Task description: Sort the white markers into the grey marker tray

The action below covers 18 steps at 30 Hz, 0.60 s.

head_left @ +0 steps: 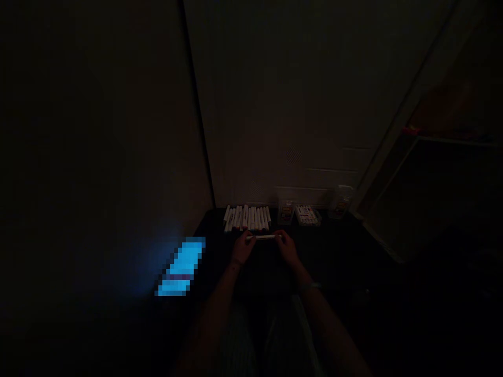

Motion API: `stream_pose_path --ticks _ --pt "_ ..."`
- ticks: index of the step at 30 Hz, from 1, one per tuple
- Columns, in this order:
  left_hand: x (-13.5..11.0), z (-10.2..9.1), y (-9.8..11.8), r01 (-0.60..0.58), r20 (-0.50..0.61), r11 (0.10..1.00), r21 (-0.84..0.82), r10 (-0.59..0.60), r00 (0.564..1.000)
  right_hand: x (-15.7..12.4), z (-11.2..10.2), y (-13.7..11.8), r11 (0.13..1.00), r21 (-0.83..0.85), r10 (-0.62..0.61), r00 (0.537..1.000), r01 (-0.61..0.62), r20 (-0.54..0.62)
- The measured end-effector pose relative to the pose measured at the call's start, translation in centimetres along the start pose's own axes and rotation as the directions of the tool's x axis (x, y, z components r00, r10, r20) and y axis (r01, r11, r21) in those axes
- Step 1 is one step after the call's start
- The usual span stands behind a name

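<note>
Dimly lit wall (pixel 275 104) | dk tbl (pixel 334 256) below | hands (pixel 244 248) (pixel 288 248) w/ wht stick (pixel 265 237)

I'm holding a slim white marker (pixel 265 237) by its ends with the left hand (pixel 242 248) and right hand (pixel 288 248); beyond, a row of markers (pixel 248 218) is lying on the dark tabletop (pixel 334 251).

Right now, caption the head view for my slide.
In dim light, left hand and right hand hold a slim white stick near a row of white markers.
</note>
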State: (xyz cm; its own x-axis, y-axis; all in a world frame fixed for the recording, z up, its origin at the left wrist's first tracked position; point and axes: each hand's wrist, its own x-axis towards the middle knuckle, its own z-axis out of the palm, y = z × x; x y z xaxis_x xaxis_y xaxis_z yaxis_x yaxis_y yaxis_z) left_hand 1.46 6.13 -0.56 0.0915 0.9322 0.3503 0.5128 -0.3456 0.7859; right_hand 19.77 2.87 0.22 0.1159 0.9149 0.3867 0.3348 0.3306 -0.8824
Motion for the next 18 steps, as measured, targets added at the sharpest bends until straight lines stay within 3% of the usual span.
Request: stream_pose_path --ticks 13,18 --pt "0.34 -0.02 -0.43 0.001 -0.027 1.000 -0.019 -0.001 1.000 -0.04 -0.01 -0.23 1.000 0.021 0.021 1.000 -0.021 0.010" --pt "0.26 0.05 -0.59 -0.008 0.010 1.000 -0.009 0.008 1.000 -0.18 -0.11 -0.45 1.000 0.002 0.014 1.000 -0.014 0.000"
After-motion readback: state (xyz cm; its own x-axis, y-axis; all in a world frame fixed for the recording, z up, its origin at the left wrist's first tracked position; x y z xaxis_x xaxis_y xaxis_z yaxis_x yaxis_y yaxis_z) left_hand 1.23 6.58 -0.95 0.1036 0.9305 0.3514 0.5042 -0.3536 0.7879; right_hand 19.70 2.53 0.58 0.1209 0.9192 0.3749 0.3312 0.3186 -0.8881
